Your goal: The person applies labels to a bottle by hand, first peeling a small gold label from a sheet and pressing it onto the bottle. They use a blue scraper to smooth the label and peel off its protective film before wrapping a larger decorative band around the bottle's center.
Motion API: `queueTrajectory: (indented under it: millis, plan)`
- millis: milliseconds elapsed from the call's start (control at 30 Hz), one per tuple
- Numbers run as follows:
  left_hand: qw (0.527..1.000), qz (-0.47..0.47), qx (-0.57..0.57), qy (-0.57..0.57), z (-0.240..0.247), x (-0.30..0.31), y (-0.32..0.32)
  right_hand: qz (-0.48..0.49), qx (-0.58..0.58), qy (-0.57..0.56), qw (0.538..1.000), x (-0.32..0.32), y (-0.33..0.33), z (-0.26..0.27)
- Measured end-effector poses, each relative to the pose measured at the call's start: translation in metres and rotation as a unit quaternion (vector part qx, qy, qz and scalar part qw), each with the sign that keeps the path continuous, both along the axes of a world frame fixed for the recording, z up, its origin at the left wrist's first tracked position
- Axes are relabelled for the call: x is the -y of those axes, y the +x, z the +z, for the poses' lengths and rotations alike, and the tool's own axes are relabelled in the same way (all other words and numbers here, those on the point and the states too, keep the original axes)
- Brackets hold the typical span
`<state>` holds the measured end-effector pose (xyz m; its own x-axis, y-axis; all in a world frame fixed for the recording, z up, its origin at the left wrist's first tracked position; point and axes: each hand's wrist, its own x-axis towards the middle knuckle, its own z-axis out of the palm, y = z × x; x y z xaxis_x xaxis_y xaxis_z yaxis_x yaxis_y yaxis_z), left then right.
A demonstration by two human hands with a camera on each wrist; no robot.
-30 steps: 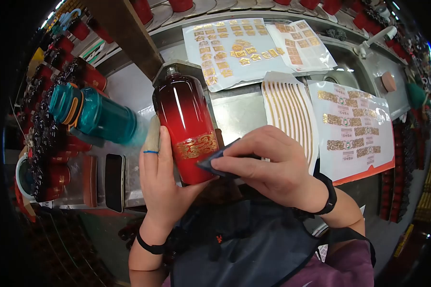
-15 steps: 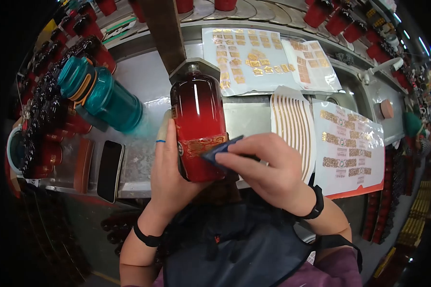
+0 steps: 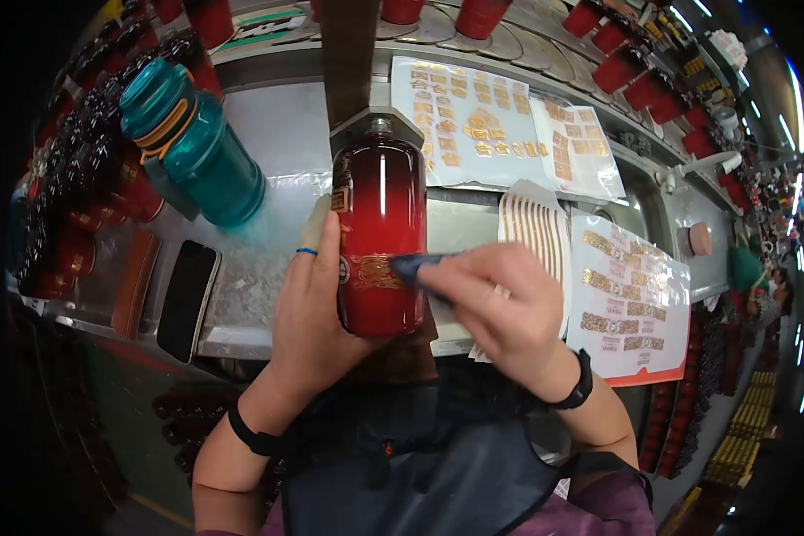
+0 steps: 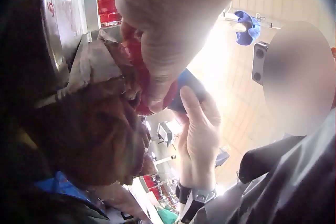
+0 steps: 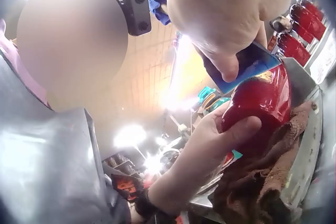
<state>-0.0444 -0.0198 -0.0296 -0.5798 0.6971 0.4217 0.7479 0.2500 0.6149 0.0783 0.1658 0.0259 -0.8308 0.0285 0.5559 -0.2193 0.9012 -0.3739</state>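
So, the bottle (image 3: pixel 382 214) points neck-first to the far counter edge (image 3: pixel 281 96). Your left hand (image 3: pixel 308 317) grips it; your right hand (image 3: pixel 514 308), rightward, pinches the scraper (image 3: pixel 409 268)

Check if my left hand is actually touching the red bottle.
Touching. The right wrist view shows the left hand with its thumb against the end of the red bottle.

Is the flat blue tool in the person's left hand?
No, the right hand pinches the flat blue tool, while the left hand grips the red bottle.
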Motion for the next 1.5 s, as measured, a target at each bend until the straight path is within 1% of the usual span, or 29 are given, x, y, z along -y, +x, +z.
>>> queueTrajectory:
  millis: [100,167,233,267,333,400,500,533,633,667,700,733,767,833,900,967,1033,1100,1167,1233,1300,1333,1400,1467,1500]
  plan:
    - [1.0,0.008,-0.006,-0.001,0.004,-0.001,0.001,0.034,-0.025,0.012,0.999,0.009,-0.002,0.001]
    - [1.0,0.012,-0.016,0.003,0.01,-0.001,0.002,0.025,-0.02,0.029,0.999,0.004,-0.003,0.004]
    - [0.997,-0.002,-0.072,-0.011,0.019,-0.002,0.002,0.015,-0.016,0.047,0.999,0.004,-0.005,0.006]
    - [0.998,0.0,-0.069,-0.009,0.021,-0.001,0.002,0.025,-0.012,0.041,0.999,0.007,-0.004,0.006]
    - [0.994,-0.017,-0.103,-0.037,0.022,0.0,0.0,0.037,-0.009,0.038,0.999,0.007,-0.005,0.008]
    - [0.995,-0.015,-0.096,-0.028,0.02,0.001,0.001,-0.001,-0.012,0.066,0.998,0.0,-0.007,0.011]
    - [0.997,-0.012,-0.074,-0.013,0.014,0.004,0.0,0.034,0.002,0.041,0.999,0.01,-0.003,0.011]
    - [0.998,-0.012,-0.058,-0.003,0.01,0.004,0.0,0.0,0.001,0.054,0.999,0.005,-0.004,0.011]
    - [0.999,0.006,-0.034,0.03,0.001,0.004,0.002,0.003,-0.001,0.056,0.998,0.004,-0.005,0.014]
    - [0.999,0.007,-0.031,0.029,-0.003,0.005,0.003,0.014,0.015,0.068,0.997,0.009,-0.002,0.011]
    - [1.0,0.009,0.017,0.017,-0.006,0.005,0.003,0.015,0.017,0.069,0.997,0.013,0.002,0.011]
    - [0.998,0.013,0.065,0.005,-0.008,0.006,0.002,0.038,0.025,0.075,0.996,0.017,0.005,0.011]
    - [0.998,0.015,0.067,0.005,-0.008,0.005,0.003,0.062,0.033,0.08,0.994,0.019,0.008,0.012]
    - [0.998,0.011,0.065,0.024,-0.008,0.003,0.003,0.068,0.04,0.081,0.994,0.017,0.01,0.017]
    - [0.998,0.013,0.054,0.02,-0.005,0.003,0.003,0.03,0.058,0.079,0.995,0.012,0.007,0.026]
    - [0.999,0.012,0.042,0.016,-0.005,0.003,0.003,0.014,0.041,0.085,0.995,0.01,0.002,0.026]
    - [0.997,0.011,0.075,-0.015,-0.007,0.006,0.004,0.003,0.022,0.103,0.994,0.012,-0.001,0.021]
    - [0.998,0.012,0.053,0.004,-0.006,0.004,0.003,0.006,0.015,0.107,0.994,0.013,-0.005,0.016]
    - [0.999,0.015,0.034,0.022,-0.006,0.004,0.003,-0.012,0.005,0.119,0.993,0.016,-0.006,0.016]
    - [0.999,0.015,-0.002,0.033,-0.007,0.003,0.001,0.003,0.005,0.12,0.993,0.02,-0.005,0.016]
    - [1.0,0.016,0.017,0.02,-0.004,0.004,0.002,0.017,0.008,0.12,0.993,0.019,-0.005,0.017]
    - [0.999,0.014,0.037,0.006,-0.003,0.004,0.003,0.005,0.01,0.128,0.992,0.017,-0.007,0.018]
    - [0.999,0.015,0.021,0.019,-0.006,0.004,0.002,-0.008,0.011,0.139,0.99,0.016,-0.007,0.018]
    - [0.999,0.017,0.005,0.032,-0.007,0.003,0.001,0.024,0.011,0.117,0.993,0.02,-0.006,0.015]
    - [0.999,0.017,0.004,0.034,-0.007,0.003,0.001,0.025,0.012,0.118,0.993,0.017,-0.007,0.016]
